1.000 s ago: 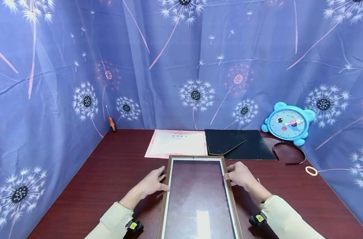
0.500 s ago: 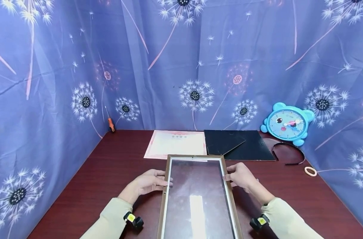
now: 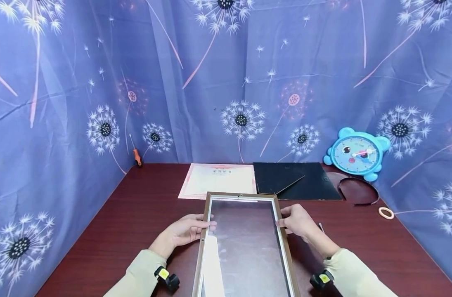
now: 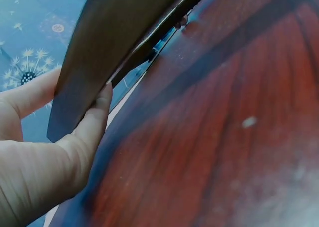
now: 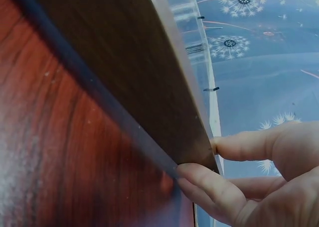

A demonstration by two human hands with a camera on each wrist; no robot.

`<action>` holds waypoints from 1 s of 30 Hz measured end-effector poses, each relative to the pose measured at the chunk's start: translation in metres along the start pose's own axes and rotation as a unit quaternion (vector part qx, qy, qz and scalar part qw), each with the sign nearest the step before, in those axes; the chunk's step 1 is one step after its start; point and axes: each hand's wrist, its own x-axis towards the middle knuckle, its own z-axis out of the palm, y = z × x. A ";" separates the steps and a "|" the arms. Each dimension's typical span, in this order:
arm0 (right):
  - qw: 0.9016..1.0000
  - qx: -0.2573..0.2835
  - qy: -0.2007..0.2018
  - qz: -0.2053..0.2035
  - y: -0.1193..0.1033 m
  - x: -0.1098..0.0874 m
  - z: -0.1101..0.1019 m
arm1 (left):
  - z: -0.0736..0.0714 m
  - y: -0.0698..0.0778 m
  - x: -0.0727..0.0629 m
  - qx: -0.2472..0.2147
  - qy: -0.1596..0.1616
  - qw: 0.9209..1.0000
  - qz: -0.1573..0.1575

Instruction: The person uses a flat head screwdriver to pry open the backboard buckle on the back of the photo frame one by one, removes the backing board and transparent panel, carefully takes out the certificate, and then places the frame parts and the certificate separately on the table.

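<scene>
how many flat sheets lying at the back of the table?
2: certificate at back centre, black board right of it, a smaller dark piece lying on the board. More could be hidden underneath.

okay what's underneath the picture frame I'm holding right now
Through the picture frame glass only the dark red table shows; nothing lies there. The left hand and right hand grip its side rails. The frame's near end is out of view.

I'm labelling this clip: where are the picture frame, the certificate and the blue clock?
picture frame (image 3: 242, 195), head view, top wooden edge.
certificate (image 3: 218, 181), head view, middle of the sheet.
blue clock (image 3: 356, 154), head view, dial centre.
</scene>
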 end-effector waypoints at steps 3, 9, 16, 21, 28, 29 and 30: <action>1.000 -0.004 0.007 -0.007 0.002 0.001 0.000 | 0.000 0.000 0.000 -0.006 -0.009 1.000 0.006; 1.000 -0.025 0.013 -0.008 0.005 0.003 -0.001 | 0.000 0.000 0.000 -0.051 -0.039 0.998 0.010; 0.999 -0.030 0.005 -0.009 0.004 0.006 -0.002 | 0.000 0.003 0.001 -0.071 -0.051 0.996 0.015; 0.998 -0.054 0.000 -0.027 0.005 0.009 -0.002 | 0.000 0.001 0.001 -0.061 -0.050 0.997 0.015; 0.975 -0.175 0.014 -0.138 0.005 0.027 -0.002 | -0.001 -0.001 0.001 -0.062 -0.050 0.997 0.014; 0.970 -0.190 0.017 -0.154 0.004 0.030 -0.002 | -0.001 -0.002 0.001 -0.064 -0.051 0.997 0.013; 0.965 -0.203 0.021 -0.167 0.003 0.033 -0.002 | -0.001 -0.002 0.001 -0.065 -0.052 0.996 0.012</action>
